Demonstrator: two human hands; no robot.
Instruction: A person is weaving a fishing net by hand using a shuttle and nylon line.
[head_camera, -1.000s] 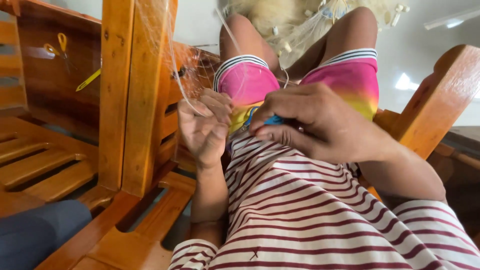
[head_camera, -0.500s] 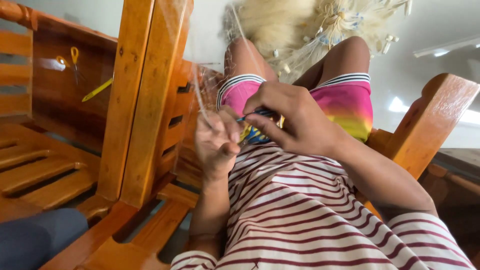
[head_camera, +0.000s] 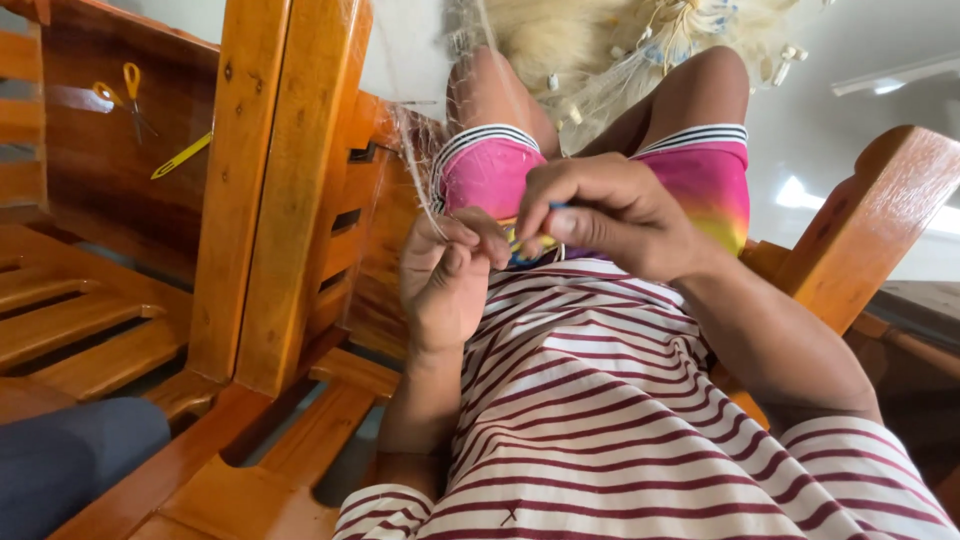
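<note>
The left hand (head_camera: 445, 275) pinches a thin, pale strand of fishing net (head_camera: 420, 180) between thumb and forefinger, the other fingers curled in. The right hand (head_camera: 610, 215), at three o'clock from it and touching its fingertips, closes narrowly around a small blue netting needle (head_camera: 520, 255), of which only a sliver shows. Both hover over the lap, above pink and yellow shorts (head_camera: 700, 175) and a maroon-striped white shirt (head_camera: 600, 420). At twelve o'clock, a heap of cream net with small white floats (head_camera: 620, 50) lies beyond the knees. At nine o'clock, the wooden armrest post (head_camera: 280, 180) stands close, netting draped against it. Yellow-handled scissors (head_camera: 130, 90) lie at ten o'clock on the wooden bench (head_camera: 90, 200).
</note>
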